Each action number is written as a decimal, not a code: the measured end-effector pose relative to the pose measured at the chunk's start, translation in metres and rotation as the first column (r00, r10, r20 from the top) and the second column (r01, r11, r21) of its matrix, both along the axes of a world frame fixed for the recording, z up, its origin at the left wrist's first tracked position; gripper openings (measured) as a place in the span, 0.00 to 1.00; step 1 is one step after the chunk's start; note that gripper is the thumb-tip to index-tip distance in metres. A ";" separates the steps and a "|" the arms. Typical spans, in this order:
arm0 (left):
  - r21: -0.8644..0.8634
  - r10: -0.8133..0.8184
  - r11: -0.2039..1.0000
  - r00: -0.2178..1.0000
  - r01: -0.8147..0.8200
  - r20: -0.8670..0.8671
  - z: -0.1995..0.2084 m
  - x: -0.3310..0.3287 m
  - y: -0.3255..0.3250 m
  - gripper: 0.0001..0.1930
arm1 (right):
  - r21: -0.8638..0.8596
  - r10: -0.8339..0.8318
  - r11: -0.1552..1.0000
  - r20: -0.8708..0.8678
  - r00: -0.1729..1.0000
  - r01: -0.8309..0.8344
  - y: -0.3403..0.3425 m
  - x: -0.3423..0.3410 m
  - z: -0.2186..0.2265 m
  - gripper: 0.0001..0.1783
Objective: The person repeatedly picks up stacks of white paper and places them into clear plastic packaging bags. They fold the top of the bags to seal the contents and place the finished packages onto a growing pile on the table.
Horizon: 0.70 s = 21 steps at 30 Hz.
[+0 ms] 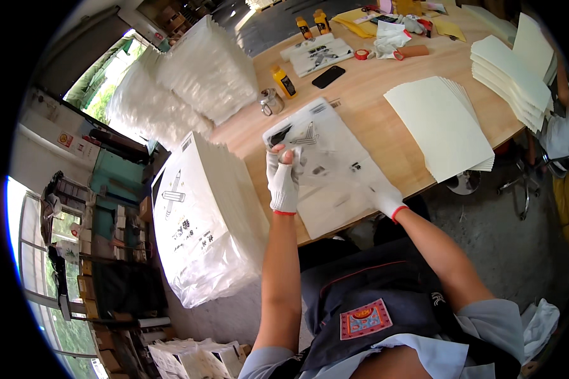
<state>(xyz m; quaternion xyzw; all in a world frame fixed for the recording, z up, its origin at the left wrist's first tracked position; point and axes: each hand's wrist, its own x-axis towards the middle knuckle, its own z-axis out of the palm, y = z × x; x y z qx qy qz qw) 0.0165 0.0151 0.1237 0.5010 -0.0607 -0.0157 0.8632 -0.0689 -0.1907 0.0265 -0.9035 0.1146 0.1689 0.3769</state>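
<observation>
A stack of clear plastic bags (335, 167) with black print lies flat on the table in front of me. Over its left edge, my left hand (283, 180) wears a white fingerless glove with a red cuff. Its fingers are curled, thumb upward, and whatever is in them is hidden. Crumpled film shows beside the thumb. My right hand (383, 197), gloved alike, is at the right edge of the bags near the table's front. Motion blurs it, and its fingers cannot be made out.
A tall pile of printed bags (199, 208) stands at left, wrapped bundles (208, 69) behind it. Cream sheets (439, 126) lie at right. A glass jar (271, 102), yellow bottle (284, 82) and black phone (329, 77) stand or lie beyond. A person (566, 126) is at far right.
</observation>
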 end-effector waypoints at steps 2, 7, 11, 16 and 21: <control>0.333 -0.082 0.941 0.994 0.052 0.074 -0.011 0.000 0.006 0.09 | 0.065 0.070 0.996 -0.276 0.959 -0.054 -0.016 -0.004 0.016 0.29; 0.669 -0.312 0.725 0.944 0.161 0.111 -0.037 -0.035 -0.045 0.07 | 0.380 0.001 0.896 0.514 0.858 -0.229 0.004 -0.003 0.007 0.25; 0.638 -0.500 0.698 0.419 -0.324 0.758 0.031 -0.110 -0.096 0.12 | 0.389 -0.183 0.911 0.683 0.707 -0.140 0.031 0.008 -0.010 0.21; 0.869 -0.695 0.470 0.544 -0.151 0.471 -0.003 -0.159 -0.098 0.13 | -0.056 0.111 0.994 0.576 0.810 -0.096 0.021 -0.005 -0.018 0.17; 0.876 -0.408 0.469 0.851 -0.115 0.330 -0.052 -0.116 -0.074 0.07 | -0.313 0.178 0.931 -0.068 0.982 -0.190 -0.032 -0.037 0.012 0.13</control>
